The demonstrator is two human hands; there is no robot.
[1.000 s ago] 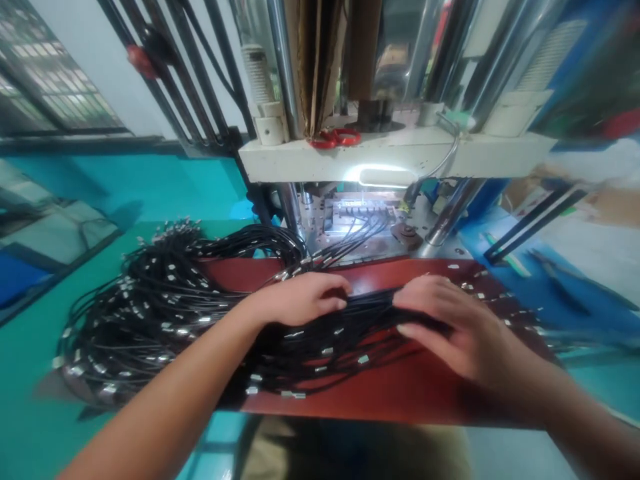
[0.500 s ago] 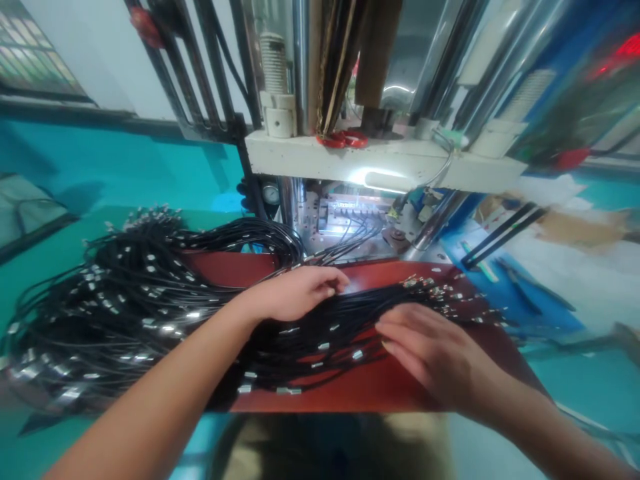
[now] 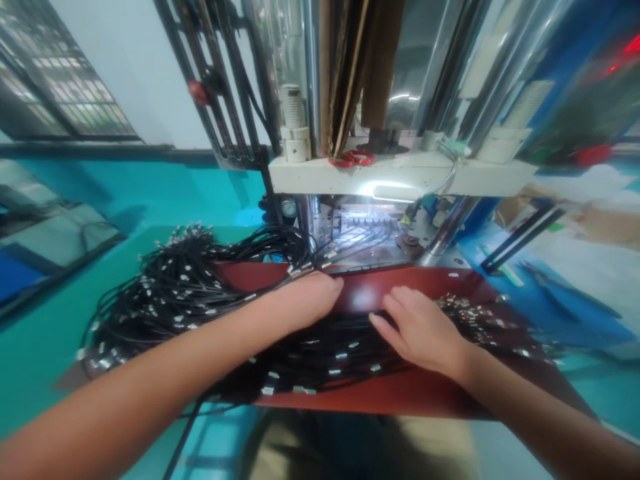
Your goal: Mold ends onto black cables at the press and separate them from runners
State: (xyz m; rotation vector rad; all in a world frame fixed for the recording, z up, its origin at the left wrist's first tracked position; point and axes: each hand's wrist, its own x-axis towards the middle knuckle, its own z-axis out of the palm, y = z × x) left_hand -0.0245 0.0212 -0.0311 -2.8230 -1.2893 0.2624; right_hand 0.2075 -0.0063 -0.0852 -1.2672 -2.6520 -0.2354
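A bundle of black cables point(image 3: 320, 347) with small silver metal pieces lies across the reddish-brown board point(image 3: 360, 290). Over the far side of this bundle, my left hand point(image 3: 317, 297) is closed, fingers curled under; whatever they may hold is hidden. My right hand point(image 3: 420, 330) rests on the bundle's right part, fingers stretched out and thumb apart. Just right of it, the cable ends with small metal tips point(image 3: 473, 317) fan out. A larger heap of similar cables point(image 3: 170, 287) is on the left, partly behind my left forearm.
Ahead stands a press machine with a pale crossbeam point(image 3: 400, 175) and metal columns. Several cables run into its lit metal mould point(image 3: 367, 223). Red-handled scissors point(image 3: 353, 158) hang at the crossbeam. To the right is a blue surface point(image 3: 575, 303) with dark tools.
My right hand has moved up and forward onto the bundle, its fingers straighter. The left hand has closed further and stays near the bundle's far side. The camera view has shifted left.
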